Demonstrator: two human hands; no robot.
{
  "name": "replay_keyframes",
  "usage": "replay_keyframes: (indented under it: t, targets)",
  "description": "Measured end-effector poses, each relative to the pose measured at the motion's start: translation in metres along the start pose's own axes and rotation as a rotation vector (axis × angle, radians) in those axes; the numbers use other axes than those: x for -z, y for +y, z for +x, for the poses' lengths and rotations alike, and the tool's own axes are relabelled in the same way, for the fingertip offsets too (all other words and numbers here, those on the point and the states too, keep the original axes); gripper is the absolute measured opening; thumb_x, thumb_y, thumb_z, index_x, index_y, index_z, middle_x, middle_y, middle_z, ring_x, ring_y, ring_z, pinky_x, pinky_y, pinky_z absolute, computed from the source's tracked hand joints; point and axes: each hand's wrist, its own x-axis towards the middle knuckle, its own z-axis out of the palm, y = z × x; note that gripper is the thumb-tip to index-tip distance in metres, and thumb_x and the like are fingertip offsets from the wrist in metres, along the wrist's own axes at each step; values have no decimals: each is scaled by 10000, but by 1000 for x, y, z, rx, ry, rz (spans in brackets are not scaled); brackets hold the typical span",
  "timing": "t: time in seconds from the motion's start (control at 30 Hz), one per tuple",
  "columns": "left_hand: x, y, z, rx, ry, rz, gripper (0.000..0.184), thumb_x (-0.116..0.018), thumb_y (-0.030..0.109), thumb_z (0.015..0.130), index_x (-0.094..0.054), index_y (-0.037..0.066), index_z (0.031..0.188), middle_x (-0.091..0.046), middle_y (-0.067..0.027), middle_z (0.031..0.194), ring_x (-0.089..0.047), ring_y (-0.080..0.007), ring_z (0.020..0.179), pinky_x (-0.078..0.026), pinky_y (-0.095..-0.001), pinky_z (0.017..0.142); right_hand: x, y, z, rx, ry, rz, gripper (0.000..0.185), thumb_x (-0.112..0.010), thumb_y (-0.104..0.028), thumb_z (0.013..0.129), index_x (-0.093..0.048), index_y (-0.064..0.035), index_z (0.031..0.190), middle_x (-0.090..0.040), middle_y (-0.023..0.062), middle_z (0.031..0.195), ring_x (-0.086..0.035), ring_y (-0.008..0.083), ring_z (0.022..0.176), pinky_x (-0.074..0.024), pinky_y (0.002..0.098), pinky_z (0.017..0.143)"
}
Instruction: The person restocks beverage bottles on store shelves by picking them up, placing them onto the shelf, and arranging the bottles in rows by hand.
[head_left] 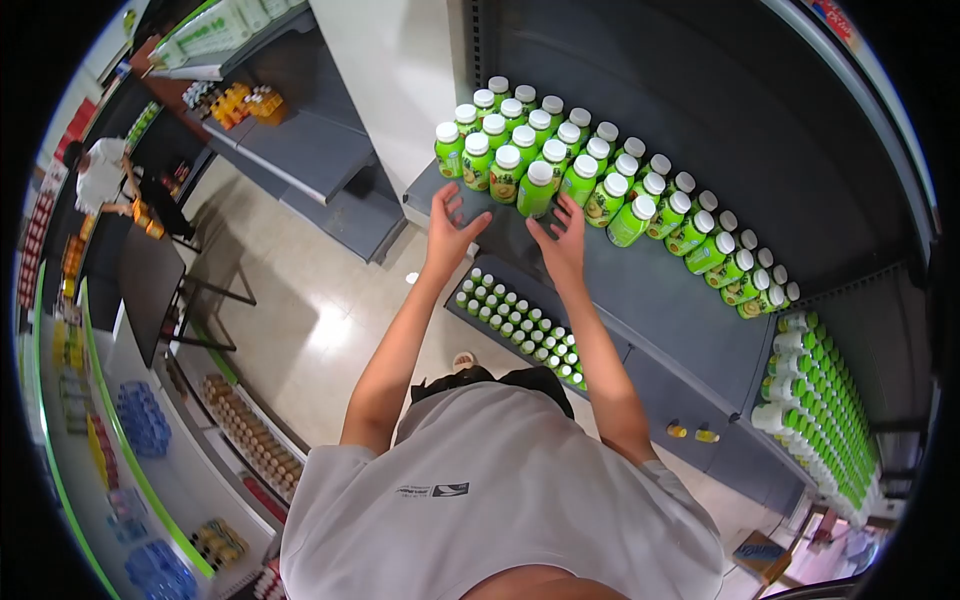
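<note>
Rows of green bottles with white caps [535,195] stand upright along the grey shelf [650,290]. At the front edge of the left part of the rows, my left hand [455,228] is open, its fingers curved and thumb apart, holding nothing. My right hand [562,240] is also open, with its fingertips close beside a front-row bottle; whether they touch it I cannot tell. Farther right along the front row, another green bottle [630,221] leans at a slant in this view.
Below the shelf, a lower level [470,310] holds many small green bottles. A tall stack of green bottles [815,410] stands at the right. Another person [105,175] holds orange items beside a dark table [150,285]. Grey shelves [300,150] stand at upper left.
</note>
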Motion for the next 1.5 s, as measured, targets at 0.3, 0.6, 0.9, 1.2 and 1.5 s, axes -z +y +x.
replay_keyframes:
  t: [0.3, 0.6, 0.9, 1.2, 1.5]
  targets:
    - [-16, -23, 50, -203, -18, 283, 978, -914, 149, 679, -326, -8, 1445, -395, -176, 1339, -468, -324, 1234, -434, -423, 1013, -29, 5, 8, 121, 101, -265, 758, -841, -145, 760, -450, -20, 1397, -543, 176, 1259, -563, 302, 1138, -466, 396, 959]
    - [-17, -17, 46, -317, -6, 406, 972, -878, 184, 724, -306, 18, 1492, -388, -213, 1381, -448, -383, 1269, -409, -457, 1048, -33, 1, 12, 83, 124, -308, 713, -812, -125, 794, -453, -22, 1401, -552, 174, 1308, -600, 307, 1162, -502, 410, 964]
    - [-9, -16, 49, -286, -65, 363, 902, -819, 142, 799, -282, 17, 1512, -371, -192, 1375, -456, -340, 1264, -402, -422, 1060, -36, 0, 13, 51, 140, -299, 693, -790, -138, 805, -455, -14, 1399, -552, 179, 1286, -583, 321, 1163, -508, 400, 962]
    - [-3, -19, 50, -278, -119, 280, 860, -794, 97, 818, -292, 34, 1514, -368, -173, 1373, -462, -311, 1261, -401, -415, 1069, -38, -1, 12, 69, 148, -315, 664, -765, -122, 825, -451, -18, 1401, -547, 186, 1285, -577, 337, 1165, -516, 401, 948]
    - [-2, -18, 50, -299, -126, 298, 877, -796, 109, 798, -301, 43, 1518, -368, -196, 1393, -466, -362, 1253, -432, -436, 1030, -37, 5, 11, 91, 159, -364, 674, -769, -116, 825, -451, -15, 1411, -556, 182, 1291, -593, 311, 1176, -527, 386, 946]
